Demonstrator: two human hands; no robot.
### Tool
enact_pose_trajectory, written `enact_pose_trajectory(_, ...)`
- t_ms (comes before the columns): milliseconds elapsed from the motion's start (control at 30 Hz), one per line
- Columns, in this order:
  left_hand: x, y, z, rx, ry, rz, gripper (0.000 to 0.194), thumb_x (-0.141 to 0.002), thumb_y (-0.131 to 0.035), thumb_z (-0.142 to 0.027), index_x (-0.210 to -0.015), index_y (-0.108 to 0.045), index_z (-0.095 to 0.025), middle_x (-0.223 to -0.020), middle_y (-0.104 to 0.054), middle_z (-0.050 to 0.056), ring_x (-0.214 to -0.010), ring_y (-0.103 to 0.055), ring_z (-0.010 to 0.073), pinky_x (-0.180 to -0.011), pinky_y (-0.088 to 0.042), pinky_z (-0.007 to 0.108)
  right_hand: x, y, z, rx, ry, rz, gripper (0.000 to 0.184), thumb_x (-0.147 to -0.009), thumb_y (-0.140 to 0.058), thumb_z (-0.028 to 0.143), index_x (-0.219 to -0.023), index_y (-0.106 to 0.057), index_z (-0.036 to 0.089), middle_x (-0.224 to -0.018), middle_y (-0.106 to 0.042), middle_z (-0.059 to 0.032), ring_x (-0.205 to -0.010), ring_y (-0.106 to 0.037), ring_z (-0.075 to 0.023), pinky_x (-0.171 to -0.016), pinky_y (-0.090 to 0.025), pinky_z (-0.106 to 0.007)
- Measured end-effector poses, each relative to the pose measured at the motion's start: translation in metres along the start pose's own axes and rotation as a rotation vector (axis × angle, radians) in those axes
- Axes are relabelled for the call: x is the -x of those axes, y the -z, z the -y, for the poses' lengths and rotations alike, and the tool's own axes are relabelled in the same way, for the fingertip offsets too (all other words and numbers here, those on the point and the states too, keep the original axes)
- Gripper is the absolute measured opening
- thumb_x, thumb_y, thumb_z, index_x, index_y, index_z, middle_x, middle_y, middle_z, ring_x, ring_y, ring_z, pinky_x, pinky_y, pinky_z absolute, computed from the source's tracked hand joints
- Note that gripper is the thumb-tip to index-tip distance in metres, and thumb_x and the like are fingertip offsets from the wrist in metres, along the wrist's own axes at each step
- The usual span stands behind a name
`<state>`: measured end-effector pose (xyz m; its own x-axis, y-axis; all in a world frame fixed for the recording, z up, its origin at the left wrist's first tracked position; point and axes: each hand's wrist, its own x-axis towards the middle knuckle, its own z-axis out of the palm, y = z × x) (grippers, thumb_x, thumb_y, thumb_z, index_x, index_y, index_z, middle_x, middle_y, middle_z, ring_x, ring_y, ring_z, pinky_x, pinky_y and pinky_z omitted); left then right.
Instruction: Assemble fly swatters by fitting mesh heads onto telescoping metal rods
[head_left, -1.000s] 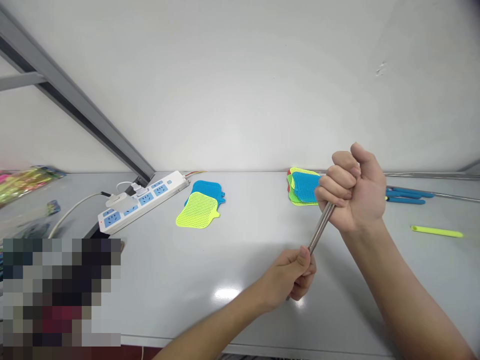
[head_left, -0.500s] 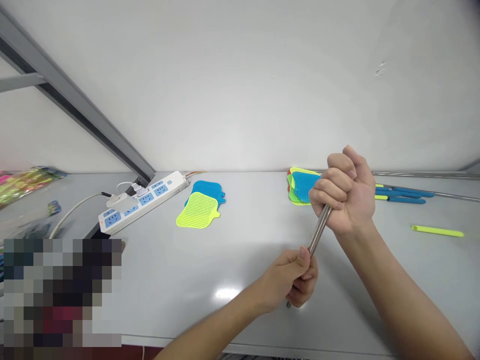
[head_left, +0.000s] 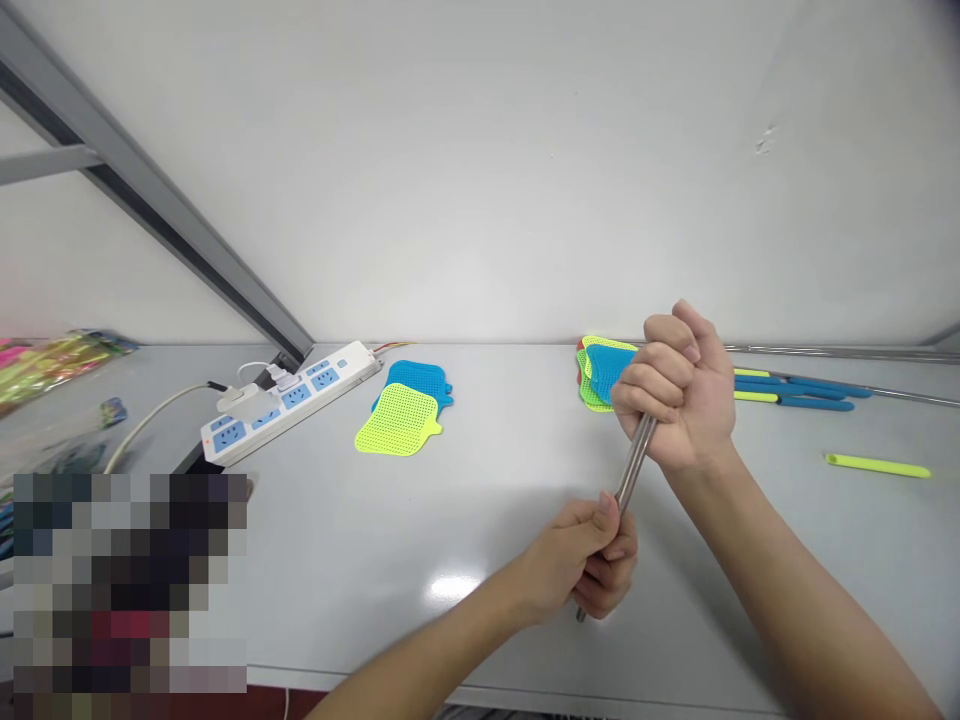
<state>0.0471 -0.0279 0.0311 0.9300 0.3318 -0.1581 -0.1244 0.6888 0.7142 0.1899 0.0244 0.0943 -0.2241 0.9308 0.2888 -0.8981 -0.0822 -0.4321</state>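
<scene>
Steel rod (head_left: 634,465) here, gripped in both fists and tilted, top end leaning toward 1 o'clock. The right hand (head_left: 686,390) has its fingers (head_left: 649,385) curled tight around the upper part, while the left hand (head_left: 574,565) has its fingers (head_left: 609,585) wrapped snugly lower down, with the rod's tip poking out below at 6 o'clock.

Right behind the right fist, a stack of mesh plastic fly swatter heads (head_left: 600,375) sits partly hidden. Toward 11 o'clock, a yellow-green head (head_left: 397,420) overlaps a blue one (head_left: 412,378), with a white power strip (head_left: 289,405) beyond. Blue and yellow-green handles (head_left: 814,393) lie at 2 o'clock, and a loose yellow-green handle (head_left: 877,465) at 3, all on a pale grey table (head_left: 420,560).
</scene>
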Motion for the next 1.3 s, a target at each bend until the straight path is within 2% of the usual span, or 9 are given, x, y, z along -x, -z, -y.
enact_pose_trajectory(167, -0.001, 0.000, 0.002, -0.009, 0.002, -0.043, 0.045, -0.078, -0.028, -0.059, -0.058, -0.029, -0.018, -0.043, -0.017, -0.009, -0.035, -0.012, 0.0036, -0.033, -0.008, 0.018, -0.001, -0.002, 0.001, 0.018, -0.035, -0.051, 0.035, -0.083, -0.035, 0.035, -0.054, -0.024, 0.019, -0.040, -0.013, 0.0075, -0.032, -0.010, -0.0053, -0.027, -0.017, -0.014)
enact_pose_trajectory(367, -0.004, 0.002, 0.005, -0.058, -0.024, -0.097, 0.046, -0.076, -0.030, -0.061, -0.059, -0.030, -0.018, -0.044, -0.017, -0.009, -0.035, -0.012, 0.0030, -0.034, -0.009, 0.018, 0.000, -0.009, 0.001, 0.205, -0.018, -0.143, 0.037, -0.079, -0.041, 0.041, -0.054, -0.024, 0.019, -0.041, -0.012, 0.0075, -0.033, -0.008, -0.0058, -0.027, -0.016, -0.016)
enact_pose_trajectory(567, -0.004, 0.003, 0.006, -0.095, -0.039, -0.128, 0.046, -0.078, -0.027, -0.059, -0.061, -0.033, -0.017, -0.045, -0.019, -0.009, -0.036, -0.013, 0.0034, -0.036, -0.011, 0.020, 0.001, -0.012, 0.004, 0.329, 0.004, -0.150, 0.039, -0.078, -0.044, 0.041, -0.054, -0.023, 0.019, -0.042, -0.010, 0.0072, -0.034, -0.007, -0.0056, -0.028, -0.015, -0.018)
enact_pose_trajectory(767, -0.007, 0.005, 0.008, -0.161, -0.097, -0.244, 0.046, -0.079, -0.027, -0.058, -0.063, -0.038, -0.016, -0.047, -0.022, -0.008, -0.040, -0.016, 0.0041, -0.038, -0.012, 0.019, 0.002, -0.013, 0.009, 0.342, -0.004, -0.151, 0.039, -0.077, -0.046, 0.037, -0.051, -0.024, 0.019, -0.041, -0.010, 0.0067, -0.034, -0.008, -0.0060, -0.029, -0.014, -0.020)
enact_pose_trajectory(900, -0.009, 0.005, 0.010, -0.216, -0.146, -0.273, 0.044, -0.081, -0.026, -0.053, -0.064, -0.039, -0.015, -0.049, -0.022, -0.007, -0.042, -0.017, 0.0044, -0.040, -0.014, 0.019, 0.003, -0.015, 0.013, 0.389, 0.000, -0.137, 0.038, -0.076, -0.047, 0.035, -0.049, -0.026, 0.019, -0.040, -0.009, 0.0064, -0.034, -0.009, -0.0061, -0.030, -0.014, -0.020)
enact_pose_trajectory(1000, -0.008, 0.003, 0.008, -0.273, -0.209, -0.305, 0.039, -0.084, -0.028, -0.048, -0.072, -0.044, -0.015, -0.050, -0.025, -0.007, -0.043, -0.021, 0.0050, -0.041, -0.017, 0.019, 0.003, -0.015, 0.017, 0.436, 0.014, -0.158, 0.038, -0.075, -0.049, 0.035, -0.048, -0.026, 0.019, -0.040, -0.009, 0.0064, -0.033, -0.010, -0.0061, -0.031, -0.015, -0.021)
enact_pose_trajectory(1167, -0.006, -0.002, 0.003, -0.375, -0.267, -0.369, 0.037, -0.084, -0.029, -0.045, -0.100, -0.046, -0.017, -0.056, -0.035, -0.004, -0.048, -0.032, 0.0063, -0.044, -0.023, 0.019, 0.003, -0.013, 0.023, 0.455, 0.036, -0.206, 0.039, -0.074, -0.050, 0.035, -0.048, -0.026, 0.019, -0.040, -0.011, 0.0062, -0.033, -0.012, -0.0063, -0.031, -0.015, -0.021)
enact_pose_trajectory(1300, -0.007, -0.001, 0.002, -0.408, -0.277, -0.379, 0.038, -0.084, -0.028, -0.046, -0.095, -0.049, -0.016, -0.056, -0.036, -0.004, -0.048, -0.031, 0.0066, -0.045, -0.024, 0.019, 0.004, -0.013, 0.025, 0.475, 0.044, -0.207, 0.038, -0.074, -0.050, 0.035, -0.048, -0.027, 0.019, -0.040, -0.012, 0.0061, -0.033, -0.012, -0.0065, -0.031, -0.016, -0.021)
